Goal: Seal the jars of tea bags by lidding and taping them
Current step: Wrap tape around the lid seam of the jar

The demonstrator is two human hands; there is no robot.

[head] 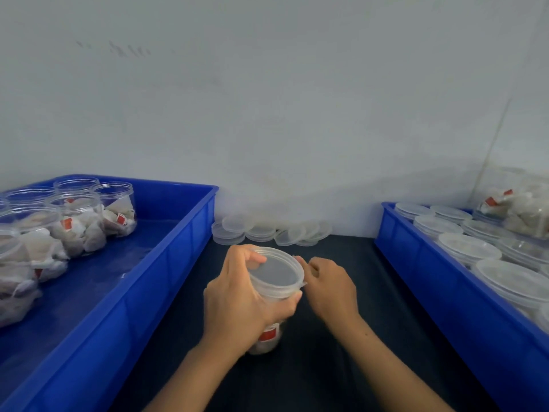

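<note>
A clear plastic jar (pixel 269 337) of tea bags with red tags stands tilted on the dark table, between my hands. My left hand (pixel 237 298) grips its upper wall, thumb resting on the translucent lid (pixel 274 272) that sits on the jar's mouth. My right hand (pixel 329 283) is just right of the lid, fingers curled, pinching something thin at the lid's rim; whether that is tape or a lid tab I cannot tell. Several open jars (pixel 74 215) filled with tea bags stand in the left blue bin (pixel 166 263).
Loose translucent lids (pixel 267 230) lie in small stacks by the wall behind my hands. A right blue bin (pixel 430 278) holds several lidded jars (pixel 469 248) and a bag of tea bags (pixel 520 212). A white wall closes the back.
</note>
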